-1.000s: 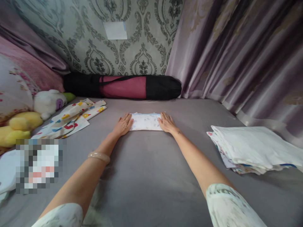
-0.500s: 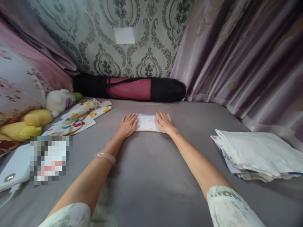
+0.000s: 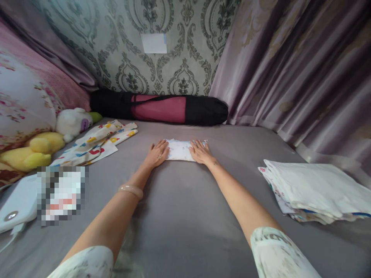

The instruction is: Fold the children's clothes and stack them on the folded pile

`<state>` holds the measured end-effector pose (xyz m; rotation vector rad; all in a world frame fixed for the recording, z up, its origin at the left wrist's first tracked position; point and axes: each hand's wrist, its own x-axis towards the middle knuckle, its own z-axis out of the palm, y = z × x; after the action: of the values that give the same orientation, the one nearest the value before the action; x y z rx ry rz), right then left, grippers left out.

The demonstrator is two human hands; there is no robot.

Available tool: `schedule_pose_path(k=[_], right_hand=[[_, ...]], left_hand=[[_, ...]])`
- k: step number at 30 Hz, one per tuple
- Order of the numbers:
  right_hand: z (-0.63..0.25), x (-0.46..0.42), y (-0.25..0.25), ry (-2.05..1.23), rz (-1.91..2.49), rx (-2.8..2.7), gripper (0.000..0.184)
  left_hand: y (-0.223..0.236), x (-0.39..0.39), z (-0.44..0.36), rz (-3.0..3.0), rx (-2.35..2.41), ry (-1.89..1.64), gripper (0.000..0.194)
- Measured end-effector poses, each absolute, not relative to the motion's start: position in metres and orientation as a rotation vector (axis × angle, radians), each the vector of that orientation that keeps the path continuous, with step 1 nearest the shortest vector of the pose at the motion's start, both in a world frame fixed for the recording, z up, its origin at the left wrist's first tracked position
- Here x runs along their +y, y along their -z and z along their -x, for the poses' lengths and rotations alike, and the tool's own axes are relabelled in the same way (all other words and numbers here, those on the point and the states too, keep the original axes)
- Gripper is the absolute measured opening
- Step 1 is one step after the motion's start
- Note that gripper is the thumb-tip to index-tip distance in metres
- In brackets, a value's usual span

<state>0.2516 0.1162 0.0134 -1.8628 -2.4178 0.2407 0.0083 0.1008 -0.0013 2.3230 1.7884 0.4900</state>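
A small folded white cloth (image 3: 179,150) with a faint bluish print lies flat on the grey bed sheet (image 3: 185,216). On its left end rests my left hand (image 3: 157,153), fingers stretched out and palm down; a pale bangle (image 3: 131,190) circles that wrist. My right hand (image 3: 200,151) presses flat over the cloth's right end with its fingers spread. Neither hand grips the cloth. The parts under my palms are hidden.
Against the wall lies a long black and red bag (image 3: 158,109). Folded white cloths (image 3: 319,189) are stacked at right. To the left are a colourful printed cloth (image 3: 95,144), plush toys (image 3: 31,152), a white power bank (image 3: 20,200) with a cable and a blurred-out item.
The view has swung slightly left, so everything sits further right in it. My right hand has slid inward a little over the cloth; my left stays on its left end.
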Motion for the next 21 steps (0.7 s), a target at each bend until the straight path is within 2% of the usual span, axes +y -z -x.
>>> schedule_pose_path(k=[8, 21], right_hand=[[-0.211, 0.106, -0.026, -0.189, 1.655, -2.447, 0.057], [-0.204, 0.105, -0.016, -0.220, 1.688, -2.417, 0.053]], left_hand=[[0.001, 0.101, -0.008, -2.328, 1.830, -0.529, 0.053], [0.002, 0.102, -0.008, -2.285, 1.813, -0.513, 0.052]])
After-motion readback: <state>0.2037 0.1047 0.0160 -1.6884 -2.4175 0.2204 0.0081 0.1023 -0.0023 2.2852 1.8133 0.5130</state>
